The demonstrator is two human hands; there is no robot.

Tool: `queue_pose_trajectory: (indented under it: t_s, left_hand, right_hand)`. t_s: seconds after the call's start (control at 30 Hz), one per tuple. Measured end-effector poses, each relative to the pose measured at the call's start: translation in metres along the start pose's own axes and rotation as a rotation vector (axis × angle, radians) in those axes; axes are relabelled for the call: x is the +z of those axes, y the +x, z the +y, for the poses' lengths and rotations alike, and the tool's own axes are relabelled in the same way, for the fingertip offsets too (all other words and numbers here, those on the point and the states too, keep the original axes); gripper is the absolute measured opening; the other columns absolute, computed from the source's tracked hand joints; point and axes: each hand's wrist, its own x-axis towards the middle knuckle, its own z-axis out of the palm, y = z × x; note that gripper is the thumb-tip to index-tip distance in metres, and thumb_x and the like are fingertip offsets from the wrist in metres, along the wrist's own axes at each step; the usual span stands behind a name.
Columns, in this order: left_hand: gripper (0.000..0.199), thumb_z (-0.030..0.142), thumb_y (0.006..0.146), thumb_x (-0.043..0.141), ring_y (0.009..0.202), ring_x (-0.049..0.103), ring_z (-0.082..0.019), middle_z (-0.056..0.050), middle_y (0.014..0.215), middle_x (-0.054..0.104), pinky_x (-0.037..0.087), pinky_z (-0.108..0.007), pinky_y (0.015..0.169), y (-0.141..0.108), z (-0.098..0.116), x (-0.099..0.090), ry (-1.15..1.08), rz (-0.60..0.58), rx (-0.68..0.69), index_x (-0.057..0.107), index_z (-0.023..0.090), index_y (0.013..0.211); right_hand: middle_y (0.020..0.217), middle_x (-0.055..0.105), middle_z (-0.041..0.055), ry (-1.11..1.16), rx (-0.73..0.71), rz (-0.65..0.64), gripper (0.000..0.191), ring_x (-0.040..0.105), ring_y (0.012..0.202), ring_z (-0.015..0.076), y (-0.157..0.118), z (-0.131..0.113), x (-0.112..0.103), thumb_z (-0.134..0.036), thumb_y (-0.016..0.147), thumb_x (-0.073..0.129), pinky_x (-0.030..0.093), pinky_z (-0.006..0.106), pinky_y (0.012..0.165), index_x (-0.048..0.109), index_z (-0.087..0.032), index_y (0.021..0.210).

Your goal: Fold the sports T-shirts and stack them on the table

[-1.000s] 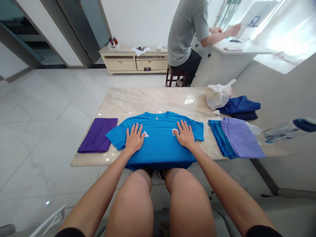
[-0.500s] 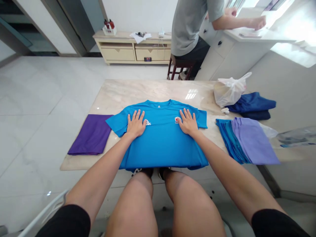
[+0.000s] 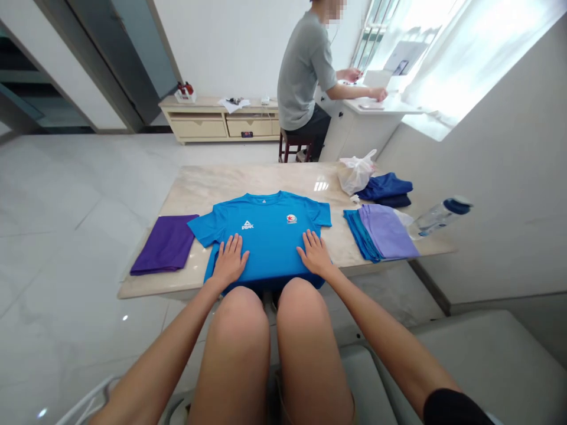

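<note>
The left hand (image 3: 229,261) and right hand (image 3: 315,254) are laid open and flat, nothing gripped, on a blue T-shirt (image 3: 266,236). A folded purple cloth (image 3: 163,245) is placed left of the left hand, folded lilac shirts (image 3: 385,233) right of the right hand.

The word PEAK (image 3: 247,225) stands in white capitals beneath a small logo on the chest of a blue T-shirt (image 3: 266,251). Beside it, a round badge (image 3: 291,219) shows a red star; any lettering there is too small to read.
</note>
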Motion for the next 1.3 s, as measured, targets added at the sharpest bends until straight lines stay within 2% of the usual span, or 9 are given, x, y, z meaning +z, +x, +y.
queue_pose_trajectory:
  t_s: [0.13, 0.3, 0.47, 0.53, 0.6, 0.77, 0.93, 1.07, 1.3]
  left_hand:
    - [0.068, 0.043, 0.112, 0.033, 0.167, 0.045, -0.038, -0.021, 0.175, 0.052, 0.030, -0.064, 0.139, 0.010, 0.005, -0.014, 0.028, 0.029, 0.024, 0.056, 0.012, 0.167]
    - [0.066, 0.040, 0.114, 0.031, 0.168, 0.044, -0.032, -0.017, 0.178, 0.050, 0.027, -0.056, 0.142, 0.024, 0.002, -0.008, -0.026, 0.062, 0.056, 0.053, 0.014, 0.170]
    - [0.068, 0.044, 0.115, 0.032, 0.172, 0.035, -0.034, -0.014, 0.183, 0.042, 0.021, -0.061, 0.143, 0.028, -0.004, 0.009, -0.050, 0.089, 0.059, 0.049, 0.016, 0.174]
    - [0.068, 0.045, 0.115, 0.032, 0.172, 0.036, -0.034, -0.015, 0.183, 0.043, 0.021, -0.060, 0.143, 0.028, -0.006, 0.012, -0.066, 0.106, 0.070, 0.050, 0.015, 0.173]
    - [0.069, 0.046, 0.115, 0.031, 0.172, 0.036, -0.034, -0.015, 0.183, 0.043, 0.021, -0.061, 0.143, 0.028, -0.006, 0.012, -0.080, 0.116, 0.072, 0.051, 0.014, 0.173]
    - [0.069, 0.046, 0.115, 0.031, 0.171, 0.037, -0.036, -0.016, 0.182, 0.044, 0.022, -0.063, 0.142, 0.028, -0.004, 0.010, -0.103, 0.123, 0.075, 0.051, 0.013, 0.172]
    - [0.069, 0.045, 0.114, 0.032, 0.171, 0.038, -0.036, -0.017, 0.181, 0.045, 0.024, -0.064, 0.141, 0.028, -0.002, 0.008, -0.097, 0.129, 0.064, 0.052, 0.012, 0.171]
    - [0.069, 0.044, 0.114, 0.033, 0.171, 0.037, -0.036, -0.016, 0.181, 0.045, 0.024, -0.064, 0.141, 0.029, -0.002, 0.007, -0.090, 0.114, 0.073, 0.051, 0.013, 0.172]
    - [0.071, 0.047, 0.113, 0.031, 0.172, 0.035, -0.036, -0.016, 0.183, 0.042, 0.021, -0.065, 0.142, 0.030, -0.003, 0.010, -0.081, 0.097, 0.062, 0.049, 0.013, 0.174]
  right_hand:
    - [0.158, 0.067, 0.0208, 0.125, 0.112, 0.084, 0.051, 0.061, 0.145, 0.0337, 0.028, 0.022, -0.033, -0.029, 0.108, 0.050, 0.048, 0.045, 0.123, 0.068, -0.014, 0.154]
    - [0.129, 0.075, 0.0246, 0.157, 0.382, 0.173, 0.041, 0.066, 0.129, 0.0347, 0.075, 0.074, -0.053, -0.024, 0.104, 0.049, 0.050, 0.046, 0.115, 0.074, -0.008, 0.132]
    - [0.145, 0.065, 0.0316, 0.167, 0.640, 0.164, 0.043, 0.058, 0.140, 0.0460, 0.115, 0.105, -0.039, -0.047, 0.103, 0.065, 0.046, 0.063, 0.118, 0.077, -0.010, 0.122]
    - [0.152, 0.061, 0.0307, 0.170, 0.662, 0.153, 0.044, 0.054, 0.145, 0.0485, 0.127, 0.110, -0.033, -0.053, 0.102, 0.070, 0.042, 0.066, 0.121, 0.078, -0.013, 0.118]
    - [0.146, 0.067, 0.0249, 0.188, 0.635, 0.131, 0.036, 0.058, 0.142, 0.0437, 0.138, 0.115, -0.032, -0.051, 0.102, 0.071, 0.044, 0.061, 0.122, 0.077, -0.016, 0.113]
    - [0.101, 0.081, 0.0104, 0.274, 0.579, 0.073, 0.023, 0.075, 0.093, 0.0222, 0.151, 0.127, -0.051, -0.038, 0.112, 0.057, 0.059, 0.032, 0.088, 0.071, -0.019, 0.114]
    - [0.075, 0.073, 0.0061, 0.259, 0.578, -0.028, 0.031, 0.074, 0.082, 0.0260, 0.134, 0.122, -0.062, -0.045, 0.095, 0.086, 0.054, 0.031, 0.077, 0.072, -0.020, 0.083]
    - [0.082, 0.077, 0.0078, 0.233, 0.546, -0.042, 0.026, 0.074, 0.088, 0.0255, 0.130, 0.113, -0.064, -0.039, 0.098, 0.081, 0.053, 0.030, 0.080, 0.073, -0.020, 0.082]
    - [0.121, 0.079, 0.0145, 0.144, 0.514, 0.057, 0.020, 0.071, 0.114, 0.0295, 0.152, 0.123, -0.089, -0.039, 0.107, 0.069, 0.053, 0.037, 0.098, 0.073, -0.020, 0.112]
